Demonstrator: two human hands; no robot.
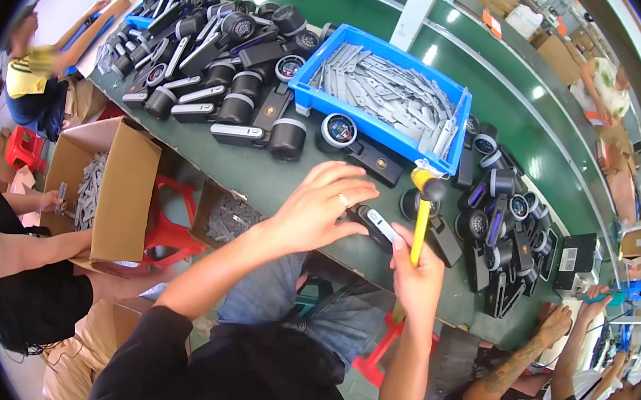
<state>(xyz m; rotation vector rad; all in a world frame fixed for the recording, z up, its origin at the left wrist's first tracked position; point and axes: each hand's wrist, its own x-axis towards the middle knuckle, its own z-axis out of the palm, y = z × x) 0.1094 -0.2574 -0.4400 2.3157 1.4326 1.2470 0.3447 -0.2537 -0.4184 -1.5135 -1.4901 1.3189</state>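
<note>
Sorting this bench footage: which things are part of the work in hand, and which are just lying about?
In use: hammer in right hand; black part under left hand.
Lying about: blue bin of grey strips; black units; cardboard box.

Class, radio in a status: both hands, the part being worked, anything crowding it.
Left hand pressing black part on the bench edge. Right hand gripping yellow mallet, head raised. Blue bin and black units close around.

Single head-worn fisheye view, steeply downward, close over the green workbench (276,184); edges bowed
</note>
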